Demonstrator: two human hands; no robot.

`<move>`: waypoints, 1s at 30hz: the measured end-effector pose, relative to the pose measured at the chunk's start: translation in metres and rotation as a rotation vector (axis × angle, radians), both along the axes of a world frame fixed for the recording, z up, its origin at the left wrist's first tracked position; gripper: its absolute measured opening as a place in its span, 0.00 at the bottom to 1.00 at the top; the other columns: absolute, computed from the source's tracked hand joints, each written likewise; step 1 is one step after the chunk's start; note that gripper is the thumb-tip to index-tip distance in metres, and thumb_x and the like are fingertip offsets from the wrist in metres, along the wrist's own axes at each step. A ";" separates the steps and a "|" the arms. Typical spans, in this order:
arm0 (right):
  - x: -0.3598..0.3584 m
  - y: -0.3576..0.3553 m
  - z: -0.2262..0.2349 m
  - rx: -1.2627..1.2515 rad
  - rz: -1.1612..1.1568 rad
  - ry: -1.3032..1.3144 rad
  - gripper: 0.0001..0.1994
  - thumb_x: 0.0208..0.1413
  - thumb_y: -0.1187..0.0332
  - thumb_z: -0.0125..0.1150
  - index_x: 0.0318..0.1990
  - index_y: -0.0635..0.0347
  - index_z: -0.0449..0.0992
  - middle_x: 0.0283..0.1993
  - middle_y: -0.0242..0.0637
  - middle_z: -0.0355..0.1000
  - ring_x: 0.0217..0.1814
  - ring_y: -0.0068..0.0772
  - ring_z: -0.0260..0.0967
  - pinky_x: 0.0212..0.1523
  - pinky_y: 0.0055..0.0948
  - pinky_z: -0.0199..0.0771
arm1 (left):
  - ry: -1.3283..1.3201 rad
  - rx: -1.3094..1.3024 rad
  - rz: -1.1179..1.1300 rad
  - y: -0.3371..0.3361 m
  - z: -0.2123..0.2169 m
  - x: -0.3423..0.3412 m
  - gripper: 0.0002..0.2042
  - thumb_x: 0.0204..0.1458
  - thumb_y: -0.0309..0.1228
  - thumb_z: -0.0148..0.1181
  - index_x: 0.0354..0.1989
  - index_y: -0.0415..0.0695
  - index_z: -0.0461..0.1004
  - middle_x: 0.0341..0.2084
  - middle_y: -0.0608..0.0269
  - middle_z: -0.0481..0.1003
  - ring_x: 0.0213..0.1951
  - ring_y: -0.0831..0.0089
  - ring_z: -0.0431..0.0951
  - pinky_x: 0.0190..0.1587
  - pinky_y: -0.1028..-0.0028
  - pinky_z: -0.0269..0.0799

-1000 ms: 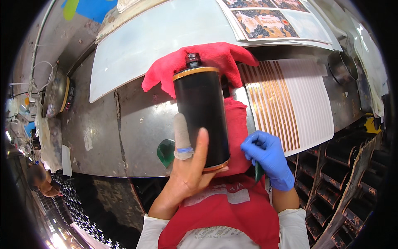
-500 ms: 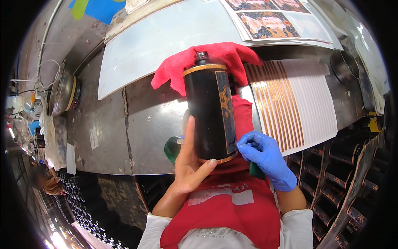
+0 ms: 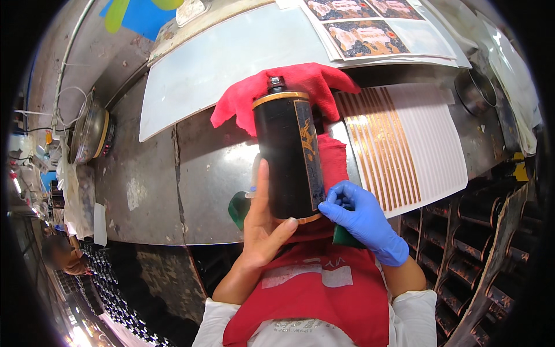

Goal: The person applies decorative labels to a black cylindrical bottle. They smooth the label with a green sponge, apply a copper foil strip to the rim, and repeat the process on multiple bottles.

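Observation:
A black cylindrical bottle (image 3: 280, 156) with gold bands at both ends lies with its neck pointing away from me. A dark label (image 3: 310, 156) with a gold design runs along its right side. My left hand (image 3: 263, 217) is bare and grips the bottle's lower left side near the base, thumb across the bottom edge. My right hand (image 3: 364, 220), in a blue glove, has its fingers curled; thumb and forefinger press together at the label's lower corner. A flat green piece (image 3: 348, 236) shows below the glove; how it is held is hidden. Under the bottle lies a red cloth (image 3: 332, 159).
On the right lies a white sheet (image 3: 442, 144) with gold strips (image 3: 384, 153). Printed sheets (image 3: 370, 37) rest on a pale board (image 3: 231, 66) at the back. Another green piece (image 3: 237, 209) is beside my left hand. Racks of dark bottles (image 3: 462, 254) stand at lower right.
My right hand has moved left and slightly up, bringing its thumb against the label's lower corner. The green piece below it shifted left too. The bottle shows slightly further left.

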State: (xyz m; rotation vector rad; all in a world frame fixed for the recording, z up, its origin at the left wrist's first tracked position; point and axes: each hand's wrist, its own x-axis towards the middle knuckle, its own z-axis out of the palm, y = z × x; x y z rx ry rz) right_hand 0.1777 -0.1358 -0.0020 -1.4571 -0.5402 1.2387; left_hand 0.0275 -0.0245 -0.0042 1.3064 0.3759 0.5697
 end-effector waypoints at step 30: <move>-0.038 -0.038 0.033 0.045 -0.428 -0.764 0.13 0.50 0.76 0.55 0.45 0.61 0.67 0.38 0.41 0.70 0.38 0.30 0.71 0.38 0.27 0.71 | 0.353 0.998 0.022 0.002 0.019 0.002 0.50 0.34 0.19 0.66 0.66 0.41 0.38 0.60 0.37 0.50 0.61 0.45 0.53 0.59 0.54 0.51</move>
